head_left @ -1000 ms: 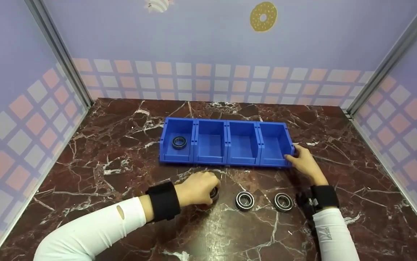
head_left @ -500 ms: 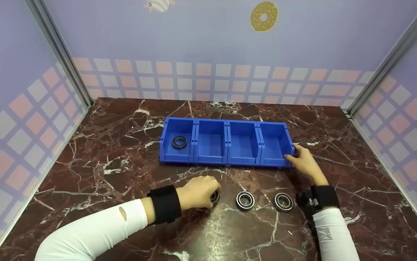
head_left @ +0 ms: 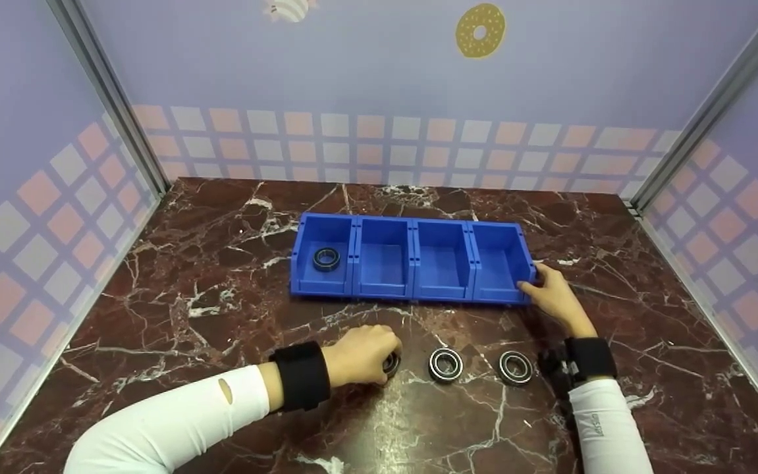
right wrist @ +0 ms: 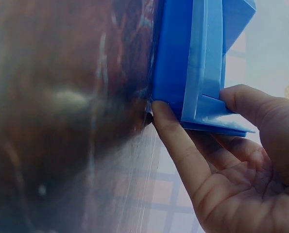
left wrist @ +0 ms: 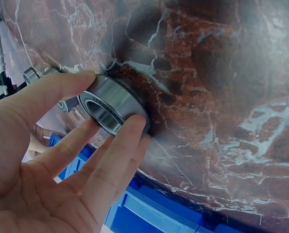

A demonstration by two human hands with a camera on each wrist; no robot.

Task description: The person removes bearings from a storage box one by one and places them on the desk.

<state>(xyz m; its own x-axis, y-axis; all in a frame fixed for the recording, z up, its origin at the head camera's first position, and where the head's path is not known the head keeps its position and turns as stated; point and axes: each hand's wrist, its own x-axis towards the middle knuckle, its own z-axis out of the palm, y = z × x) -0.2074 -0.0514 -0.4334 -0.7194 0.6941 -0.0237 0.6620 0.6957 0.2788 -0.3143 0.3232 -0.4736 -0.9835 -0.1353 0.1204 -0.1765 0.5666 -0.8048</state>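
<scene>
My left hand [head_left: 362, 354] pinches a steel ball bearing [left wrist: 116, 99] between thumb and fingertips, low at the marble table. In the head view the hand covers most of that bearing, leaving its right side showing. My right hand [head_left: 555, 297] grips the right end wall of a row of joined blue bins [head_left: 382, 290], thumb at the front corner. The right wrist view shows the thumb on the edge of the blue bin [right wrist: 202, 63], with a fingertip low by its base. One bearing [head_left: 326, 259] lies in the leftmost compartment; the other compartments hold nothing.
Two more bearings [head_left: 445, 365] lie on the dark red marble table [head_left: 220, 355], right of my left hand and in front of the bins. Purple walls with a tile pattern [head_left: 370, 146] stand behind and at both sides.
My left hand has shifted slightly toward the near side, and the bearing in its fingers has moved with it. The right hand and the bins keep their place.
</scene>
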